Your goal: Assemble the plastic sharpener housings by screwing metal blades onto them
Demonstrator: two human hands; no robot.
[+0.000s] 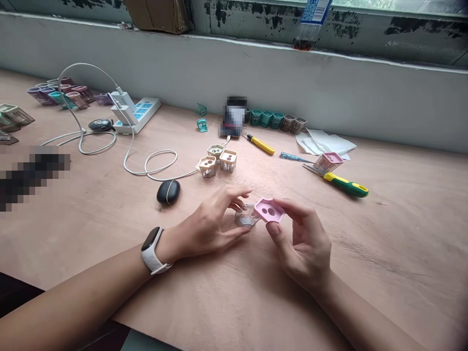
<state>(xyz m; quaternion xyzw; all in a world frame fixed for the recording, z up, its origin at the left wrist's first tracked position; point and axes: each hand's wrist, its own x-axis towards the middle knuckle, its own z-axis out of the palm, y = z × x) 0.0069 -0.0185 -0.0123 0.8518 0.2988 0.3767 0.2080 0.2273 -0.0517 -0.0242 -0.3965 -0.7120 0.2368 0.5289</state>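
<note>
Between the thumb and fingers of my right hand (305, 239) is a pink two-hole sharpener top (269, 210), its face tilted toward me. My left hand (208, 219), with a white-banded watch on the wrist, curls its thumb and fingers around a clear container (246, 219) low over the table. The pink top is right beside the container; whether they touch I cannot tell. Beyond my hands stand three cream-topped sharpeners (228, 160). To the right, a pink-topped sharpener (330, 161) leans on a green-and-yellow-handled tool (345, 185).
A black earbud case (168, 192) lies beyond my left hand. A white cable (161, 152) loops from the power strip (141, 114). A yellow-handled tool (261, 145), a blue screwdriver (295, 157), white paper (325, 142) and several green and brown containers (266, 118) lie toward the wall.
</note>
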